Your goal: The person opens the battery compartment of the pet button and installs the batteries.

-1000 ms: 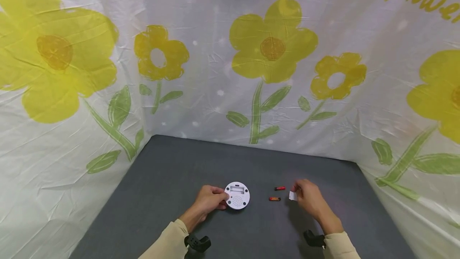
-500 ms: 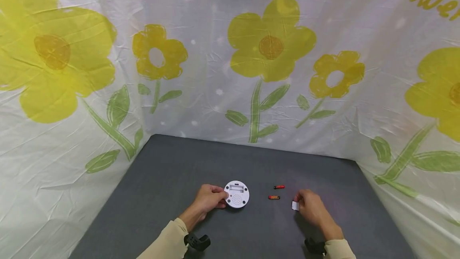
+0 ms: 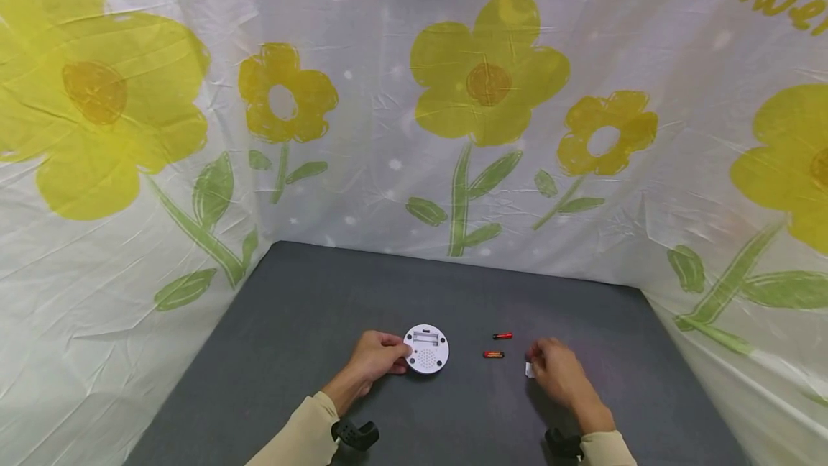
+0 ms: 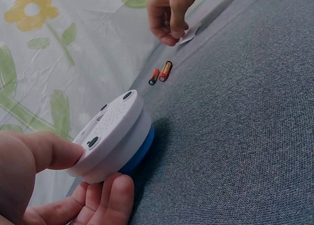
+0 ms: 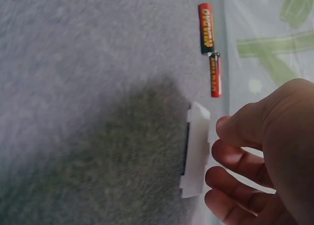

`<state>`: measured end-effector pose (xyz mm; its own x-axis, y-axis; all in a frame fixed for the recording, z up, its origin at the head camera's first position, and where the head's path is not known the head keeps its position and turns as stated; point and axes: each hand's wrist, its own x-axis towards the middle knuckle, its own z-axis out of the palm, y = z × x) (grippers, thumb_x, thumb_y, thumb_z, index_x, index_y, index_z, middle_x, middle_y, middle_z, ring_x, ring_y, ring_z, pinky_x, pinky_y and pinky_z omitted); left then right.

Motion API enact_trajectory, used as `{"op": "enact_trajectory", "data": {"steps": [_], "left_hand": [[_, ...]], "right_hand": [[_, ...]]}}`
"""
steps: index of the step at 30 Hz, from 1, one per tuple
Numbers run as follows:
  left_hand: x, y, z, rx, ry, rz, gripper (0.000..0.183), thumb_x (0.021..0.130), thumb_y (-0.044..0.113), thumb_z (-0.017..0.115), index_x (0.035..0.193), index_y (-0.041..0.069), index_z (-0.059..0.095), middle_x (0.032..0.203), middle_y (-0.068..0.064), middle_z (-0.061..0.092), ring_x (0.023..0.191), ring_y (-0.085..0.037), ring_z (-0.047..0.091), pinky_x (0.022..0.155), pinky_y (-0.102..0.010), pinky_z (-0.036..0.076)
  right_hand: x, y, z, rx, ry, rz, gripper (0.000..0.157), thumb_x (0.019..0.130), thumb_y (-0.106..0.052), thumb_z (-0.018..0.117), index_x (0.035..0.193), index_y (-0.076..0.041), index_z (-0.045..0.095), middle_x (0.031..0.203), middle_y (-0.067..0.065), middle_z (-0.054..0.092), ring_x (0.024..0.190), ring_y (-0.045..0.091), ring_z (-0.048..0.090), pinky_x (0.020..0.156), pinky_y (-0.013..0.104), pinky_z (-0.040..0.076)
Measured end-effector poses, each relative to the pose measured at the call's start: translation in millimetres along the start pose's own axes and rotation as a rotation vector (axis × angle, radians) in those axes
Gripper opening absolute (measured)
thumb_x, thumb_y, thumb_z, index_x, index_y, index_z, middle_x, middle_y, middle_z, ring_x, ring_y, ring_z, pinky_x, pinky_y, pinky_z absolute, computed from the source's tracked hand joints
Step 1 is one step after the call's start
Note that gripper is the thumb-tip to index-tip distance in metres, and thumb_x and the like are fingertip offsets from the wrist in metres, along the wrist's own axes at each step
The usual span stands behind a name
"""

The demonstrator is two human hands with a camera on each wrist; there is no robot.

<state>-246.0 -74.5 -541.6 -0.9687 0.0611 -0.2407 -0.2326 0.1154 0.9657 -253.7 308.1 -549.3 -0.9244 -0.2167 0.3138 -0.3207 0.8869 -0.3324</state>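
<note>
My left hand [image 3: 378, 359] grips the rim of a round white device [image 3: 425, 358], thumb on top and fingers underneath. The device's open battery compartment [image 3: 425, 339] faces up, with several dark feet around it; its lower part is blue in the left wrist view. Two red-and-black batteries, one farther [image 3: 502, 336] and one nearer [image 3: 494, 354], lie between the device and my right hand [image 3: 558, 369]. A small white battery cover [image 5: 197, 151] lies on the table beside my right fingertips, which appear just apart from it. My right fingers are loosely bent around nothing.
A dark grey cloth-covered table [image 3: 336, 293] lies beneath everything. White curtains printed with yellow flowers [image 3: 488, 85] stand along its back and both sides. Each wrist carries a black strap device [image 3: 356, 436].
My right hand has drawn slightly nearer to me with the battery cover and let it go on the table. My left hand and the round device stay nearly still.
</note>
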Motion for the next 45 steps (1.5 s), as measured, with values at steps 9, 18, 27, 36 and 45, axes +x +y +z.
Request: {"op": "enact_trajectory", "data": {"steps": [9, 18, 27, 36, 45], "left_hand": [[1.6, -1.5, -0.3, -0.008, 0.003, 0.003, 0.033, 0.095, 0.007, 0.080, 0.121, -0.012, 0.072, 0.103, -0.016, 0.079, 0.079, -0.017, 0.075, 0.073, -0.033, 0.068], [2.0, -4.7, -0.9, -0.008, 0.005, -0.001, 0.031, 0.095, 0.007, 0.080, 0.120, -0.011, 0.073, 0.102, -0.015, 0.079, 0.078, -0.016, 0.075, 0.072, -0.031, 0.068], [1.8, -6.0, -1.1, -0.004, 0.000, 0.002, 0.033, 0.095, 0.008, 0.080, 0.121, -0.012, 0.073, 0.102, -0.015, 0.079, 0.077, -0.016, 0.075, 0.072, -0.031, 0.068], [1.4, -4.6, -0.7, -0.008, -0.001, -0.002, 0.033, 0.095, 0.007, 0.080, 0.121, -0.012, 0.073, 0.103, -0.016, 0.079, 0.076, -0.016, 0.075, 0.072, -0.031, 0.068], [2.0, -2.5, -0.6, 0.000, 0.011, -0.011, 0.029, 0.095, 0.007, 0.080, 0.118, -0.009, 0.075, 0.102, -0.014, 0.079, 0.078, -0.016, 0.075, 0.072, -0.031, 0.068]], "right_hand": [[9, -32, -15.6, -0.036, -0.070, 0.055, 0.013, 0.091, 0.001, 0.078, 0.101, -0.006, 0.075, 0.094, 0.004, 0.068, 0.085, 0.019, 0.064, 0.076, 0.044, 0.058], [15, -43, -9.2, -0.029, -0.046, -0.023, 0.017, 0.087, 0.004, 0.082, 0.101, -0.004, 0.076, 0.093, 0.005, 0.070, 0.085, 0.020, 0.066, 0.076, 0.044, 0.060], [23, -52, -1.2, -0.023, -0.060, -0.074, 0.021, 0.086, 0.002, 0.084, 0.105, -0.004, 0.076, 0.094, 0.004, 0.069, 0.085, 0.022, 0.067, 0.075, 0.043, 0.059], [24, -60, 7.0, -0.007, -0.045, -0.119, 0.030, 0.079, 0.007, 0.083, 0.106, -0.003, 0.077, 0.101, 0.011, 0.073, 0.090, 0.030, 0.072, 0.080, 0.047, 0.061], [27, -62, 14.6, -0.009, -0.078, -0.080, 0.026, 0.081, 0.004, 0.088, 0.101, -0.008, 0.076, 0.094, 0.005, 0.070, 0.084, 0.021, 0.067, 0.075, 0.043, 0.059]]}}
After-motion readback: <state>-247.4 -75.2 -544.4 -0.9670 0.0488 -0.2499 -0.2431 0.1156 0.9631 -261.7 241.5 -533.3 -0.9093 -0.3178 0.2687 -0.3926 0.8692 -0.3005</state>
